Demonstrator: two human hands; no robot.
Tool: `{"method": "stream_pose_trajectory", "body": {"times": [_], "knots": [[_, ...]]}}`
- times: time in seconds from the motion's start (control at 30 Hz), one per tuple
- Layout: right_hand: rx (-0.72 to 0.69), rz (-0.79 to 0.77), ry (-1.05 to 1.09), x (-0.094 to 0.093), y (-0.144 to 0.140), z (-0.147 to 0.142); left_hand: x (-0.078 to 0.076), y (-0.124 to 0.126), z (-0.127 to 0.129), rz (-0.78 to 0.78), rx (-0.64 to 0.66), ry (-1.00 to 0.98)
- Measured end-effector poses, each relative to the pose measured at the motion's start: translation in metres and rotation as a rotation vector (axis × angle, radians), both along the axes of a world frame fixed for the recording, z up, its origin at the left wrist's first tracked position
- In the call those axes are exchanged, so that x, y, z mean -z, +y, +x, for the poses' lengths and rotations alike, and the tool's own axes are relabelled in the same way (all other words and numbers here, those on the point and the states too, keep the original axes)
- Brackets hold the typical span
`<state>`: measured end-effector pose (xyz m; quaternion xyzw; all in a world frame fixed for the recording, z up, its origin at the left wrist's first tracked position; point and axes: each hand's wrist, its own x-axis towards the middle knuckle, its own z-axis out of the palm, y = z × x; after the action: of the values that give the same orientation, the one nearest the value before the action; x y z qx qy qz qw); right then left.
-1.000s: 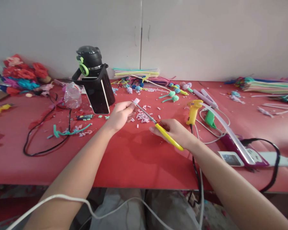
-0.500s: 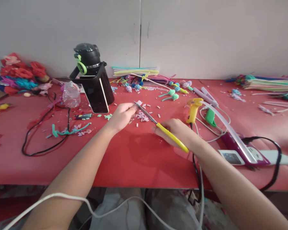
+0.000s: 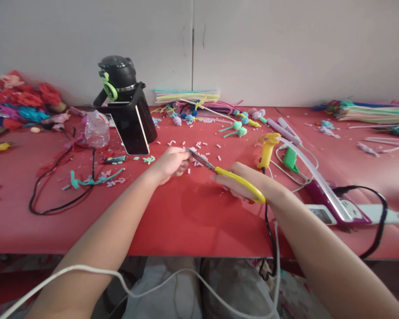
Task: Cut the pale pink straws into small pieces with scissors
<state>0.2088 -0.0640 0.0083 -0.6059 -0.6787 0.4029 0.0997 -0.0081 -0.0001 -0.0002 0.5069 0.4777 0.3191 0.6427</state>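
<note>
my right hand (image 3: pixel 239 184) grips yellow-handled metal scissors (image 3: pixel 226 173); my left hand (image 3: pixel 169 163) pinches something hidden at the blade tips above the red tabletop (image 3: pixel 186 221).

We hold yellow-handled scissors (image 3: pixel 226 173) low over the red table (image 3: pixel 186 221), their metal blades slightly parted and pointing up-left. The tips meet a small pale pink piece, mostly hidden in our fingers, above a scatter of short pink cuttings (image 3: pixel 197 159).
</note>
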Motion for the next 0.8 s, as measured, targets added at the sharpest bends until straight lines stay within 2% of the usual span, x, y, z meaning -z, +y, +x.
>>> {"method": "stream_pose_trajectory", "body": {"times": [0.3,0.8], "knots": [[-0.046,-0.128,0.026,-0.008,0.011,-0.004,0.007,0.005,0.0,-0.061,-0.012,-0.031],[-0.041,-0.155,-0.051,-0.017,0.013,-0.005,0.009,0.007,-0.003,-0.119,-0.004,-0.043]]}}
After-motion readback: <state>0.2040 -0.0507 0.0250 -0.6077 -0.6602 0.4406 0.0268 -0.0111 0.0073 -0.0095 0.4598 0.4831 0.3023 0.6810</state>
